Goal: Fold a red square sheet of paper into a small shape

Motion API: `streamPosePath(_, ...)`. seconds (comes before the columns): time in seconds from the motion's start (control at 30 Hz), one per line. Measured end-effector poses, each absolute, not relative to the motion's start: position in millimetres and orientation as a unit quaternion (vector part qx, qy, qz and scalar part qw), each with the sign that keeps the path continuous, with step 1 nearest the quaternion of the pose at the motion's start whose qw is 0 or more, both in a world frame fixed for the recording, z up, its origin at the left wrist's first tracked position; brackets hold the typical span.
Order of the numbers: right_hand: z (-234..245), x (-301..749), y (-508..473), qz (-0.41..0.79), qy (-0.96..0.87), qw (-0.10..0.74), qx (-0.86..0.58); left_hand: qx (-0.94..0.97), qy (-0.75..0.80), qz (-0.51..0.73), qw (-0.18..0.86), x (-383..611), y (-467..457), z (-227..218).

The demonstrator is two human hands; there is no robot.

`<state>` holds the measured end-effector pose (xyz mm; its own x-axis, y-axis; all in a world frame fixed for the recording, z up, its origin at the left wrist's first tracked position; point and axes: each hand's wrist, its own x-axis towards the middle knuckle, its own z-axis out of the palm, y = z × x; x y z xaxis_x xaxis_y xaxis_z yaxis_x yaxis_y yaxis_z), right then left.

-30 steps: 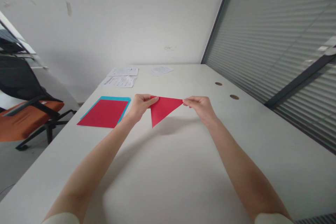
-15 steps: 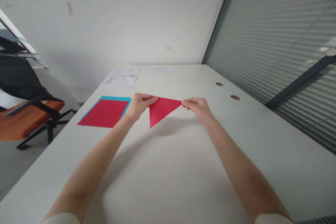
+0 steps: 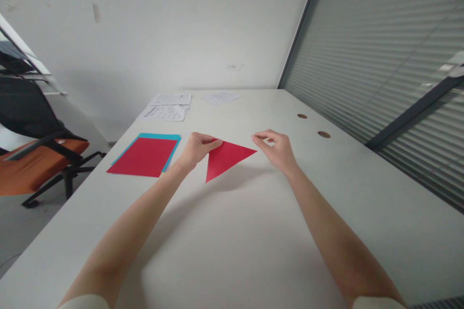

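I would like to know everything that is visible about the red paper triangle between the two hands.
The red paper triangle looks thin, matte and unprinted; whether it is folded cannot be told. The bare left hand pinches its upper left part, thumb in front, covering that corner. One sharp tip points down, another toward the bare right hand, which does not grip it; contact there is unclear. It appears raised above the white table.

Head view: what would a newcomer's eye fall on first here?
The red paper triangle, mid-picture, pinched in the left hand over the white table, with the right hand close to its right tip. Next, the red sheet lying on blue paper at the table's left side. Then the orange chair seat at the picture's left edge.
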<state>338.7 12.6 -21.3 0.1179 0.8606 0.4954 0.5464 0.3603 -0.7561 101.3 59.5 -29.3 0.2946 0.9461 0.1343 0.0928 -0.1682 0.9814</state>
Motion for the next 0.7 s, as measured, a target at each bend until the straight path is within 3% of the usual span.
streamPosePath(0.33, -14.1, 319.8, -3.4, 0.183, -0.765, 0.392, -0.476, 0.713, 0.370, 0.380, 0.459, 120.3, 34.0, -21.2)
streamPosePath(0.7, -12.9, 323.0, -0.1, 0.217, -0.736, 0.432, -0.474, 0.644, 0.339, 0.417, 0.545, 122.8, 31.6, -22.9)
